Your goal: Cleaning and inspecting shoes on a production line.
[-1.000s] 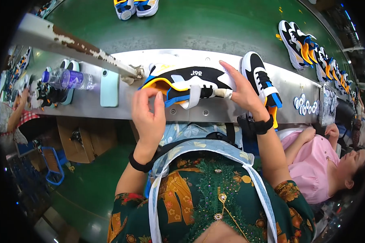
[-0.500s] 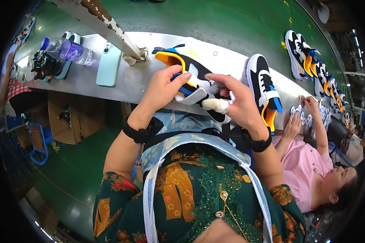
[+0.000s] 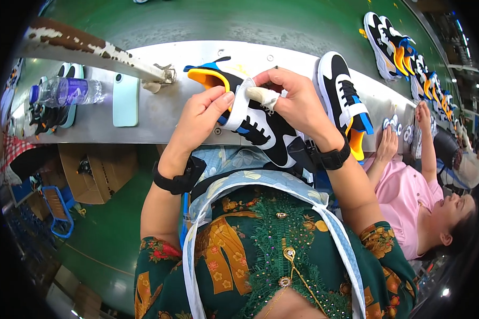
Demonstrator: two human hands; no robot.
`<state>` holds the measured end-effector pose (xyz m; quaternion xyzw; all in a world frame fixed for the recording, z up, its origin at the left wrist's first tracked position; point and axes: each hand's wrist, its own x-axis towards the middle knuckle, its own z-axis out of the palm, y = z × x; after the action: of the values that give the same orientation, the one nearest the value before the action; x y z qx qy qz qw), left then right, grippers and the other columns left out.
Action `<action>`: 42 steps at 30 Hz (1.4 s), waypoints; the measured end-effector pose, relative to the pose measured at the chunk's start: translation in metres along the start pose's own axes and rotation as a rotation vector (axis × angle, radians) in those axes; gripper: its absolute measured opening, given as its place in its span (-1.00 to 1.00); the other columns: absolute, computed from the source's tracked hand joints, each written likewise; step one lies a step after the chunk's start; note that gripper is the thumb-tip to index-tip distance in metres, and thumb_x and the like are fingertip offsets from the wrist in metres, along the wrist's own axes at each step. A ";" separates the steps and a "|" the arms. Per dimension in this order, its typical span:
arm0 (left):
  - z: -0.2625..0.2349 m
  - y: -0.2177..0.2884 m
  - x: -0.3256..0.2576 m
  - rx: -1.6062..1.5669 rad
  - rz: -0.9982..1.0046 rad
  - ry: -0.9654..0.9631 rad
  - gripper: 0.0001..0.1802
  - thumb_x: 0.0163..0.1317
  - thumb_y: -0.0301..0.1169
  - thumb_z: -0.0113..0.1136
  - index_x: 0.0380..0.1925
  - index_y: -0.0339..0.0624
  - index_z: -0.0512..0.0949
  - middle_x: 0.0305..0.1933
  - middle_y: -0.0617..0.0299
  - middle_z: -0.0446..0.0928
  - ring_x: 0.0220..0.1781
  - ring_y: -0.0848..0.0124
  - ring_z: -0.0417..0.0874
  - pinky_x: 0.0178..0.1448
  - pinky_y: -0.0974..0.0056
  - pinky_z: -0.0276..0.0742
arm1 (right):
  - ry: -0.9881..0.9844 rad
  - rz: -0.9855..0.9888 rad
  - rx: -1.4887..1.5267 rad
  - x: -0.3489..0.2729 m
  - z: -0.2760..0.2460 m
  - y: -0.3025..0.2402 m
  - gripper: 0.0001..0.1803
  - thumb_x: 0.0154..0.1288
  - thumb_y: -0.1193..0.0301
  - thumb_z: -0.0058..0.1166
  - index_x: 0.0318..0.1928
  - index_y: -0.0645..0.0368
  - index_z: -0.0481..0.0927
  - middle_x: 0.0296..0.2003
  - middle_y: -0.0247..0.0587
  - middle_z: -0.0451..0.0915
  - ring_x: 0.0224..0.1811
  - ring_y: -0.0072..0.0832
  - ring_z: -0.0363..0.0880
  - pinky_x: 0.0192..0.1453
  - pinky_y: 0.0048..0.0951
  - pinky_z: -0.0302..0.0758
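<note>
A black, white and blue sneaker (image 3: 271, 135) with a yellow-orange lining lies tilted at the bench's near edge, its toe toward me. My left hand (image 3: 199, 119) is closed on the collar, thumb and fingers pinching the edge by the ankle opening. In my right hand (image 3: 303, 106) the free end of the shoe's white strap (image 3: 239, 109) is pinched, lifted off the black laces. One right finger wears a whitish cover (image 3: 262, 97). Just right of this hand stands a second sneaker (image 3: 338, 85) of the same kind, its strap lying across the laces.
A metal bench (image 3: 170, 114) bears a pale green phone (image 3: 125, 101), a water bottle (image 3: 69, 91) and other shoes. A rusty post (image 3: 101, 53) rises at its back. More sneakers (image 3: 383, 48) line the green surface beyond. A person in pink (image 3: 410, 196) works at my right.
My right hand has moved up and away from the lace area, raising the strap and uncovering the laces. My left hand stays at the collar. The whole view has shifted slightly.
</note>
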<state>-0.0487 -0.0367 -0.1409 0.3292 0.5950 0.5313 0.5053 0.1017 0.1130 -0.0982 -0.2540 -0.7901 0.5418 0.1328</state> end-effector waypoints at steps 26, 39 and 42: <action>0.026 0.044 0.006 -0.505 -0.042 0.252 -0.60 0.33 -0.35 0.04 0.10 -0.35 0.38 -0.04 0.04 0.55 -0.08 0.34 0.60 0.03 0.30 0.49 | 0.024 0.491 -0.190 -0.157 -0.189 0.081 -0.12 0.06 0.18 0.38 0.36 0.12 0.25 -0.07 -0.05 0.60 -0.05 -0.34 0.60 -0.03 -0.36 0.54; 0.084 0.055 0.041 1.151 0.051 0.060 -0.34 -0.02 -0.57 0.16 0.20 -0.02 0.43 -0.27 -0.09 0.63 -0.19 0.01 0.67 -0.08 0.15 0.52 | -0.226 0.205 -0.252 -0.095 -0.046 0.050 0.01 0.22 0.04 0.17 0.32 0.60 -0.01 -0.20 0.41 0.52 -0.13 0.03 0.60 -0.04 -0.19 0.50; 0.039 0.058 0.094 0.962 0.435 0.170 -0.37 -0.03 -0.68 0.04 0.13 -0.03 0.50 -0.24 -0.12 0.62 -0.16 0.02 0.67 -0.06 0.21 0.51 | 0.002 0.117 -0.401 -0.069 -0.146 0.052 -0.71 0.18 0.24 0.20 -0.13 0.11 0.67 -0.18 -0.08 0.66 -0.17 -0.18 0.64 -0.10 -0.24 0.54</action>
<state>-0.0456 0.0746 -0.1056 0.5950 0.7284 0.3156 0.1255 0.2433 0.2050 -0.0867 -0.3214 -0.8659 0.3803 0.0488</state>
